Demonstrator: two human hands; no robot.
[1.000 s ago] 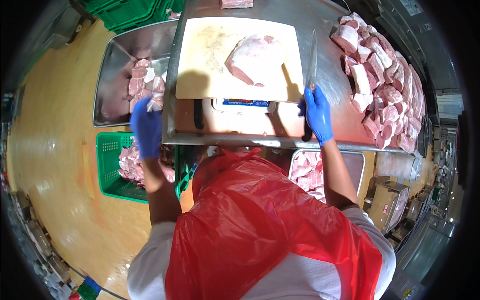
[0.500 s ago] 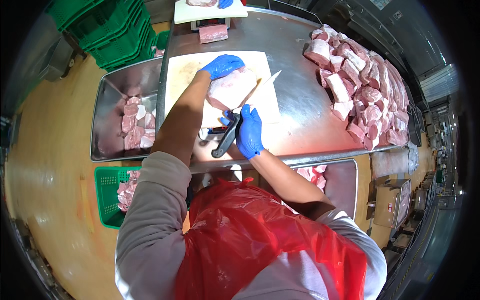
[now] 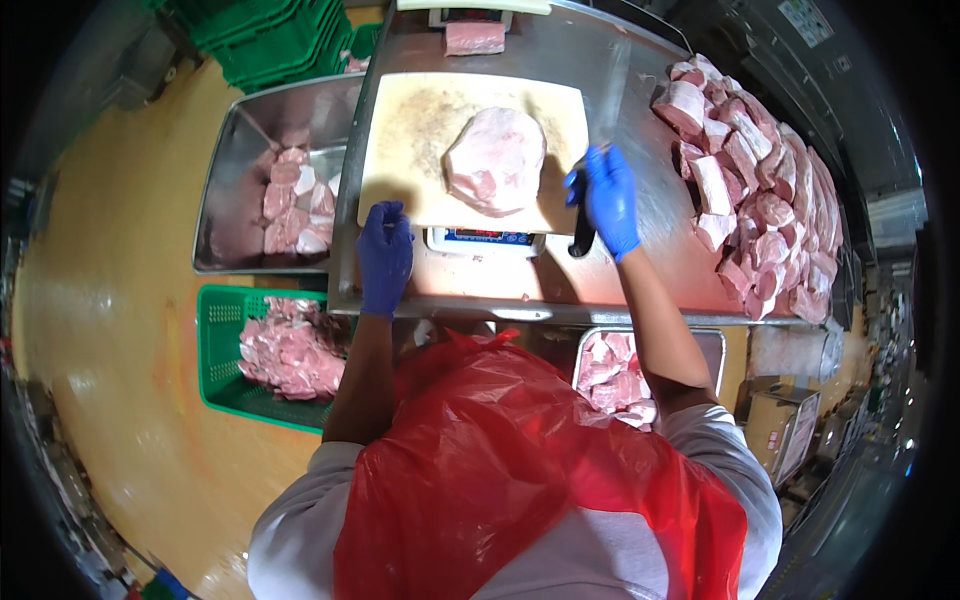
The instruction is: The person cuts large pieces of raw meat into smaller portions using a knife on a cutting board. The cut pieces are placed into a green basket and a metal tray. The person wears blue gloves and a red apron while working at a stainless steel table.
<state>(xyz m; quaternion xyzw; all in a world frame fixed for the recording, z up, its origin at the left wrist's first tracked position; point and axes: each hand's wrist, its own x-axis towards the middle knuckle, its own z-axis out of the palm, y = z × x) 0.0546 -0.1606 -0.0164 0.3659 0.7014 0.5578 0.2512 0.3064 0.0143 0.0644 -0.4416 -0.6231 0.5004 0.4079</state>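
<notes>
"Steel counter (image 3: 655, 262), one: what does it carry?"

"One pale cutting board (image 3: 408, 130), its near edge overhanging a scale (image 3: 437, 241). On the board, near the middle, one rounded lump of meat (image 3: 496, 158): single piece, no slice seen parted from it."

"Who holds what?"

"Right hand (image 3: 610, 195), blue-gloved: fingers closed round the black handle of a knife (image 3: 581, 238), just off the board's right edge, blade pointing away (blurred, so its edge goes unrecorded). Left hand (image 3: 385, 258), blue-gloved: fingers loosely curled by the board's near left corner, apart from the lump. Anything small inside the curl: cannot tell."

"Cut stock?"

"Blocks in a steel bin (image 3: 226, 195), left; scraps in a green crate (image 3: 217, 352), below it; pieces in a metal tray (image 3: 706, 352), near side; one squared block (image 3: 475, 39) beyond the board; one big heap of thick pieces (image 3: 770, 190), right."

"Outstanding?"

"By my judgement, much cutting done, this lump remaining. Whether the heap counts as done or waiting, cannot tell."
</notes>
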